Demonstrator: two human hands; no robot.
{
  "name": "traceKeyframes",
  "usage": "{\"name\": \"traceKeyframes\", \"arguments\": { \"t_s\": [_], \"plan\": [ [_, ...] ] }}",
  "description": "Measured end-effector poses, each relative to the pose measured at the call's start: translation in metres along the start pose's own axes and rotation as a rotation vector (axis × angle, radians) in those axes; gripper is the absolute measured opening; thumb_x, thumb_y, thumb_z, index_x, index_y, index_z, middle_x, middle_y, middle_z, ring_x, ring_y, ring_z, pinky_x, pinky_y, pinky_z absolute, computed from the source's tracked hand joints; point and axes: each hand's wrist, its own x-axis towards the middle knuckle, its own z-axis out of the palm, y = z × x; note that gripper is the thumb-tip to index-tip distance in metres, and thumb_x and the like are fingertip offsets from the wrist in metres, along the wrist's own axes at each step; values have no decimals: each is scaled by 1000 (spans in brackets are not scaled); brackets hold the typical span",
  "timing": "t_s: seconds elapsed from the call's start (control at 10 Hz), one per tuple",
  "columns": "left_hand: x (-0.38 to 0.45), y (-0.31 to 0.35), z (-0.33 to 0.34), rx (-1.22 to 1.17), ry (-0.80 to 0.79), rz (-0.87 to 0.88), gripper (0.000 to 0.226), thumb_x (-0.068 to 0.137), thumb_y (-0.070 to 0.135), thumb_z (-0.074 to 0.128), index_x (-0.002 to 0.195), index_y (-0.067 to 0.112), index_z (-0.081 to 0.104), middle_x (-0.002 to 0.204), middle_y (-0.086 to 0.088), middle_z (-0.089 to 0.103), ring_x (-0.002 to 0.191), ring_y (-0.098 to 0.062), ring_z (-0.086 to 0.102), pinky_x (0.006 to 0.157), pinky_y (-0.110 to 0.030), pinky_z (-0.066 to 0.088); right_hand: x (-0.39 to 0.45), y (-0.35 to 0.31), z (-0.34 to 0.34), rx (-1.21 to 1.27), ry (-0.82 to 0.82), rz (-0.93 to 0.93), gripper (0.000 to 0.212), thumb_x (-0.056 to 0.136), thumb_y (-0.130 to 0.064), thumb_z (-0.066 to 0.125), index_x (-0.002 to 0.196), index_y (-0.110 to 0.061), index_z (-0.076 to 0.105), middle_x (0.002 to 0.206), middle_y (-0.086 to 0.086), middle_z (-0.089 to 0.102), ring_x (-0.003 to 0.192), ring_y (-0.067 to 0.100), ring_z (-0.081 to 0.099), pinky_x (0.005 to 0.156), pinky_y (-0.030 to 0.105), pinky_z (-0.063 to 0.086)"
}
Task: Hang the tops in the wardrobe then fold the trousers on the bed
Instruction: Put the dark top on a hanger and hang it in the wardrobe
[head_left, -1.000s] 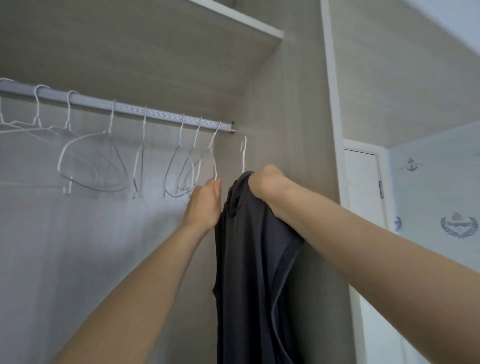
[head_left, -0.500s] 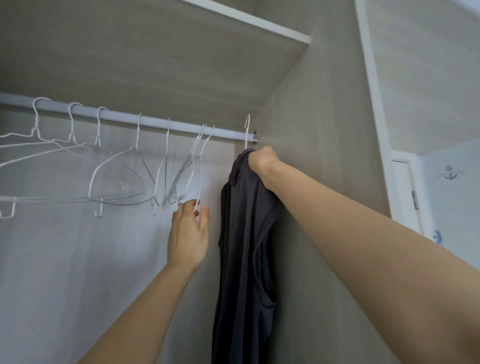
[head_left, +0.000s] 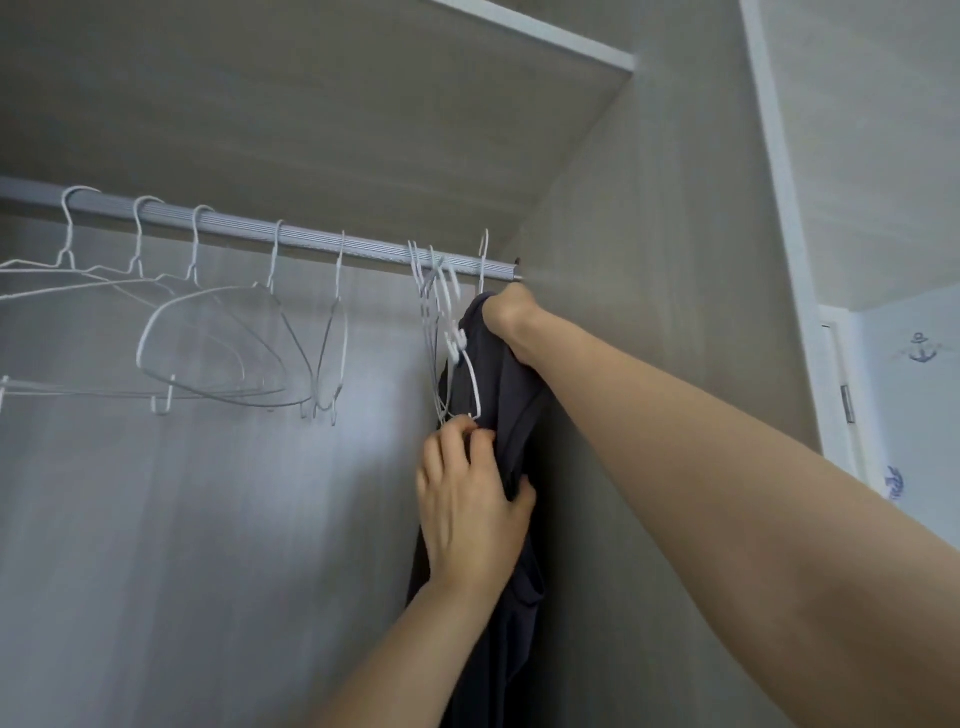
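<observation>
A dark grey top (head_left: 506, 374) hangs on a white wire hanger whose hook (head_left: 483, 260) sits over the right end of the grey rail (head_left: 311, 236) inside the wardrobe. My right hand (head_left: 511, 322) grips the top's shoulder just below the rail, by the wardrobe's right side wall. My left hand (head_left: 470, 506) is lower down and holds a fold of the top's fabric, fingers curled into the cloth. The lower part of the top runs out of view at the bottom.
Several empty white wire hangers (head_left: 223, 343) hang along the rail to the left, a bunch (head_left: 441, 312) close beside the top. A shelf (head_left: 311, 93) lies above. The wardrobe's side wall (head_left: 649, 364) is at the right, a white door frame (head_left: 841, 374) beyond.
The hanger hook has stayed on the rail's right end. My left hand moved right from the empty hangers and took hold of the top's fabric. The nearby hangers swing.
</observation>
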Motion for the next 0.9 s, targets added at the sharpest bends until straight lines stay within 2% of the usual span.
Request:
{"name": "traceKeyframes", "arguments": {
  "t_s": [0.1, 0.2, 0.3, 0.4, 0.5, 0.7, 0.8, 0.9],
  "plan": [
    [2, -6, 5, 9, 9, -42, 22, 70, 20, 78, 86, 13, 65, 108, -5, 51, 100, -28, 48, 82, -39, 45, 19, 12, 1, -73, 26, -18, 35, 98, -5, 36, 129, 8, 47, 128, 22, 52, 93, 20, 40, 80, 28, 37],
    [1, -12, 9, -154, 17, -134, 17, 73, 13, 76, 86, 14, 66, 109, -3, 47, 100, -27, 45, 85, -36, 43, 27, 21, -5, -179, 56, 7, 23, 100, -11, 36, 107, 5, 52, 100, 12, 50, 99, 23, 43, 90, 30, 37],
    [-4, -18, 12, -360, -5, -232, 20, 76, 5, 73, 84, 19, 61, 115, 5, 36, 107, -21, 46, 89, -16, 33, 33, 33, -10, -350, 100, -1, 28, 99, -13, 43, 120, 3, 53, 125, 16, 56, 113, 27, 53, 92, 32, 42],
    [-10, -23, 13, -434, -44, -234, 27, 80, -1, 70, 84, 23, 57, 119, 10, 33, 107, -16, 54, 90, -12, 37, 30, 39, -10, -478, 74, 10, 20, 99, -11, 42, 107, 0, 57, 131, 17, 54, 121, 31, 52, 96, 32, 42],
    [-18, -24, 10, -416, -71, -226, 18, 81, 0, 69, 87, 16, 61, 129, 11, 34, 102, -15, 59, 88, -23, 46, 30, 42, -9, -482, 116, 5, 29, 98, -11, 43, 123, 1, 54, 131, 16, 55, 121, 32, 52, 97, 32, 43],
    [-32, -14, -11, -384, -83, -201, 13, 83, 1, 64, 86, 11, 58, 153, 8, 29, 110, -14, 58, 87, -28, 49, 5, 38, -13, -423, 129, -30, 34, 97, -18, 50, 124, 2, 55, 130, 17, 57, 120, 33, 54, 97, 33, 44],
    [-42, -7, -24, -363, -103, -243, 11, 84, -1, 62, 90, 7, 61, 138, -4, 52, 105, -23, 62, 90, -30, 48, -20, 31, -20, -441, 140, -68, 31, 96, -16, 50, 120, 2, 58, 129, 18, 58, 120, 34, 53, 96, 31, 42],
    [-54, 3, -40, -318, -162, -300, 12, 87, 2, 58, 98, 5, 61, 95, -12, 69, 87, -33, 64, 73, -35, 49, -50, 24, -31, -455, 140, -119, 32, 98, -17, 47, 120, 3, 57, 130, 19, 56, 121, 35, 51, 95, 30, 41]
  ]
}}
